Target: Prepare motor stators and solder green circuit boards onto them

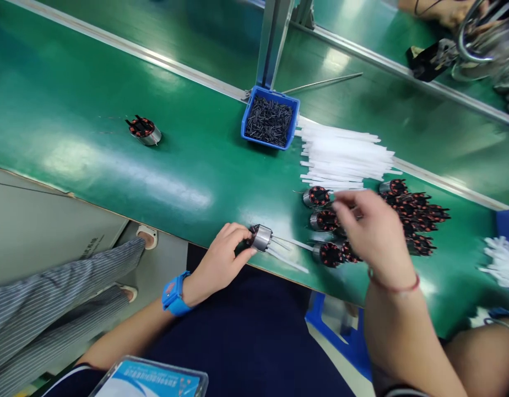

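Note:
My left hand (227,253), with a blue band at its wrist, grips a metal motor stator (261,237) near the front edge of the green table (184,187). White sleeves (288,259) and thin wires stretch rightward from that stator. Above a group of stators (329,254) on the right is my right hand (368,220), its thumb and forefinger brought near each other; motion blur hides whether anything is between them. More stators (420,215) with black and copper tops stand beyond it. White strips (347,154) lie in a pile behind.
A blue bin (271,118) of small black tubes sits by a metal post (273,44). One stator (144,130) stands alone at the left. Another person's hands (456,14) show at the top right; a person's striped trousers (68,298) are at the lower left.

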Demonstrator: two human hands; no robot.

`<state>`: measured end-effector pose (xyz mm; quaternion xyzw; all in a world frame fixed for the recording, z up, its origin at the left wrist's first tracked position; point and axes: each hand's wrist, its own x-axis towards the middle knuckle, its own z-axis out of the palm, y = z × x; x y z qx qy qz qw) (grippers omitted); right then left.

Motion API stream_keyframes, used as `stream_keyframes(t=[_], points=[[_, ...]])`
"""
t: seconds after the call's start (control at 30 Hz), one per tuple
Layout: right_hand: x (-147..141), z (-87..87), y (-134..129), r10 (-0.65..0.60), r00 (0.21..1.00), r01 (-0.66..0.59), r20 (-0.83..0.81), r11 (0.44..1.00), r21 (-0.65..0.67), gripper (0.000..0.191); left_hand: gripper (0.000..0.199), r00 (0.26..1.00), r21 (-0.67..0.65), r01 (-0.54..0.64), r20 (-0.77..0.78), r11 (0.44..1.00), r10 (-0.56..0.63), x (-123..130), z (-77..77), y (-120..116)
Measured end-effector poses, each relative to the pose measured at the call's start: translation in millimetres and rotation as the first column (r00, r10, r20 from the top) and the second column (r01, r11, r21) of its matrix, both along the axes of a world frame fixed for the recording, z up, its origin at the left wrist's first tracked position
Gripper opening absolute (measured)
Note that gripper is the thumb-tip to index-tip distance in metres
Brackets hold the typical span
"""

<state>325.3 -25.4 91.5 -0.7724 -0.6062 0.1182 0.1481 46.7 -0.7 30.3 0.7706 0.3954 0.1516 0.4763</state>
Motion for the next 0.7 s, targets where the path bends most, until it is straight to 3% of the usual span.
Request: stream_keyframes(t=[0.03,0.1,0.23,0.43,0.53,0.6,0.7], points=[[17,-3.2,11,-0.011,0.993,0.011,0.119,1.0,0.002,0.023,0.007,1.0,0.005,0.016,-0.013,1.0,-0.016,0,0.4,0],[48,-14.3,33,0.084,0.966,-0.062,0.246,0.993,-0.098,0.024,0.007,0.999,0.013,0.038,-0.036,0.999,-0.038,0,0.9,0],[82,-41.8,61,0.327,0.898,-0.217,0.295,0.912,-0.349,0.024,0.011,0.998,0.023,0.026,-0.052,0.999,-0.025,1,0.4,-1],[90,-59.7,69,0.296,0.924,-0.208,0.244,0.921,-0.33,0.012,0.01,0.999,0.027,-0.012,-0.05,1.0,0.014,2,-0.1,-3],[89,-51.9,64,0.267,0.943,-0.227,0.201,0.953,-0.2,0.01,0.009,0.998,0.005,-0.012,-0.058,1.0,0.012,2,0.1,-2],[79,-37.3,53,0.179,0.977,-0.173,0.112,0.983,-0.064,0.01,0.01,0.998,0.005,-0.007,-0.058,1.0,0.007,2,-0.6,-2],[44,-8.0,23,0.044,0.982,-0.031,-0.182,0.997,0.073,0.012,0.011,0.998,0.016,0.002,-0.056,1.0,-0.001,1,-2.1,-2]])
